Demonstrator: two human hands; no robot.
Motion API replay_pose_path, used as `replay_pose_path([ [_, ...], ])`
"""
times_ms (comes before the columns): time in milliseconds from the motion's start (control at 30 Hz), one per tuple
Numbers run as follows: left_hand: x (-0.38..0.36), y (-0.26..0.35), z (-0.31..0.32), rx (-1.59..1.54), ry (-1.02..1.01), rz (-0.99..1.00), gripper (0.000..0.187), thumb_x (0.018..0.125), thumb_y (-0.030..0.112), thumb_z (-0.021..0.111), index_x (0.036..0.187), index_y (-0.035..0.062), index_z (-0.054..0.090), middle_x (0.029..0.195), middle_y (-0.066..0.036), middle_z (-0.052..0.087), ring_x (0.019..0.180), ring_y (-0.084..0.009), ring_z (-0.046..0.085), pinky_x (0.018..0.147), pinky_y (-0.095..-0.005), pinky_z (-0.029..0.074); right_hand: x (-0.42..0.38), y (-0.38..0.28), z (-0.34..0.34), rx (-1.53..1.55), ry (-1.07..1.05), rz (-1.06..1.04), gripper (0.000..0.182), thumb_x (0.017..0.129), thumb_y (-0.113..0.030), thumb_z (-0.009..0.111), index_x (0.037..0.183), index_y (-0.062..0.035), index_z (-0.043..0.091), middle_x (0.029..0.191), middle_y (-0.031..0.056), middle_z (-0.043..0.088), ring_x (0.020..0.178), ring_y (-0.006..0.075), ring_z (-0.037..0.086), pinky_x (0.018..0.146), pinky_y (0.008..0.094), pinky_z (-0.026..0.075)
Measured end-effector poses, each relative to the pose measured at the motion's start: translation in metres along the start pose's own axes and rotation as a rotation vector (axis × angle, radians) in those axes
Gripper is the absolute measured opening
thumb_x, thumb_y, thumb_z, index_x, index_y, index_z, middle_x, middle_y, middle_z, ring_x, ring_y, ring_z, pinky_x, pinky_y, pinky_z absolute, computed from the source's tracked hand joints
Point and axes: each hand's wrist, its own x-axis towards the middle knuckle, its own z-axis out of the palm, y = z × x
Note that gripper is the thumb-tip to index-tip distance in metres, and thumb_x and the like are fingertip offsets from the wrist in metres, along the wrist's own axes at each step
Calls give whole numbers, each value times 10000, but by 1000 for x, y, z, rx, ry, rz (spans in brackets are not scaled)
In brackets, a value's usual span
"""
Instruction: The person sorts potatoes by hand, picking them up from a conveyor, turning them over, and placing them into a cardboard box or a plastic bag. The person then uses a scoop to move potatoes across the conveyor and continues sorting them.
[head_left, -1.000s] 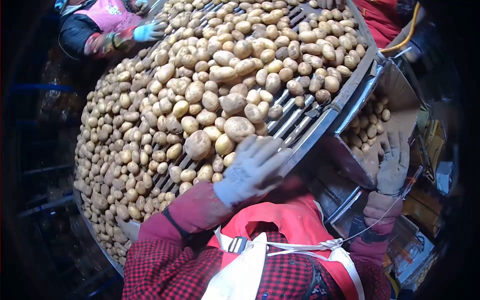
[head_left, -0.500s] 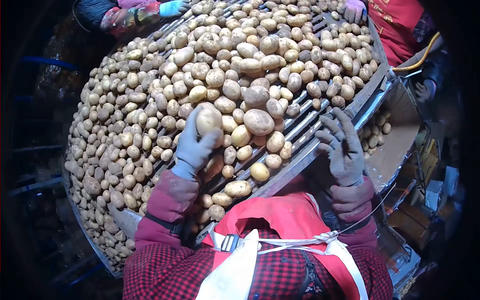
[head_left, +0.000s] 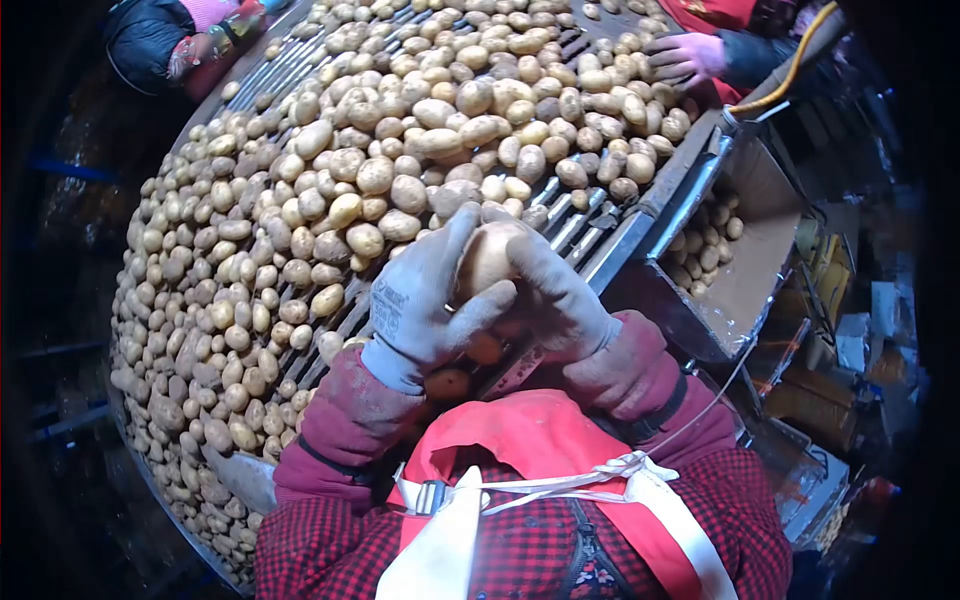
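A large potato (head_left: 488,258) is held between my two gloved hands, just above the near edge of the sorting table. My left hand (head_left: 425,305) wraps its left side, thumb pointing across the front. Around the right side curl the fingers of my right hand (head_left: 562,290). Both gloves are grey and dirty. Beyond the hands, many loose potatoes (head_left: 375,176) of mixed sizes cover the slatted table (head_left: 570,225). My hands and sleeves hide part of the table's near edge.
At the right, a carton (head_left: 722,300) lined with shiny film holds potatoes. A yellow hose (head_left: 790,75) runs above it. Across the table, a co-worker's gloved hand (head_left: 690,58) rests by the potatoes. Another person's sleeve (head_left: 205,50) shows at upper left.
My right hand has moved left from beside the table edge onto the potato. My left hand has brought the potato right and nearer the table's edge. The view has shifted.
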Motion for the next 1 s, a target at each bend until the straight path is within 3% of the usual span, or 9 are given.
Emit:
replay_pose_path([
  [33, -1, -1, 3, -37, 8, 37, 807, 839, 382, 788, 1455, -22, 459, 1212, -241, 651, 1062, -415, 660, 896, -461, 525, 3, 3, -5, 211, 2, 14, 738, 982, -494, 629, 1561, -148, 328, 1426, 99, 539, 1273, 268, 575, 1036, 446, 506],
  [67, -2, 0, 5, -74, 51, 44, 845, 812, 406, 809, 1452, -24, 461, 1250, -240, 635, 1111, -412, 640, 936, -467, 508, -3, 4, -8, 132, -32, -137, 737, 982, -499, 626, 1553, -136, 335, 1437, 113, 530, 1284, 282, 569, 1041, 459, 505],
  [167, -4, 8, 14, -194, 97, -82, 965, 724, 455, 863, 1455, -24, 453, 1373, -239, 564, 1255, -406, 557, 1062, -485, 434, -5, -2, -15, 256, -47, -164, 807, 952, -582, 616, 1540, -101, 342, 1471, 168, 493, 1329, 312, 535, 1110, 492, 454],
  [267, -2, 12, 24, -133, -122, -153, 973, 763, 430, 845, 1494, -28, 395, 1427, -251, 506, 1357, -371, 485, 1129, -468, 380, -2, 1, -16, 296, -144, -161, 830, 942, -604, 612, 1544, -100, 344, 1494, 143, 477, 1361, 297, 502, 1153, 482, 407],
  [433, -4, 6, 49, 66, -44, 32, 905, 804, 391, 817, 1489, -28, 400, 1435, -238, 496, 1323, -357, 505, 1122, -460, 389, -10, -4, -12, 287, -104, -228, 771, 973, -505, 614, 1550, -72, 343, 1505, 124, 463, 1386, 271, 469, 1165, 452, 390],
  [500, -4, 3, 55, -542, 0, -207, 890, 801, 419, 796, 1473, -19, 411, 1404, -241, 515, 1312, -361, 515, 1095, -447, 419, -11, -4, -19, 272, -181, -254, 826, 927, -440, 680, 1562, -60, 313, 1483, 137, 477, 1322, 269, 530, 1131, 440, 431],
  [700, -4, 31, 55, -775, 60, -414, 799, 867, 348, 778, 1481, -19, 421, 1397, -201, 528, 1256, -249, 552, 1059, -371, 462, -18, -11, -15, 204, -249, -261, 847, 911, -431, 706, 1563, -68, 304, 1421, 133, 503, 1250, 264, 570, 1083, 418, 471],
  [800, -7, 28, 71, -1196, 266, -554, 548, 945, 244, 706, 1400, 6, 513, 1308, -143, 593, 1193, -214, 585, 1005, -362, 501, -17, -10, -8, 160, -134, -259, 811, 912, -412, 724, 1545, -86, 336, 1420, 140, 495, 1260, 265, 560, 1064, 422, 485],
  [1000, 15, 6, 74, -1208, 296, -584, 452, 1004, 327, 646, 1348, 53, 543, 1237, -88, 605, 1076, -178, 605, 918, -350, 529, -12, -15, -11, 58, -146, -313, 829, 894, -370, 762, 1531, -58, 335, 1412, 155, 511, 1255, 281, 569, 1050, 430, 497],
])
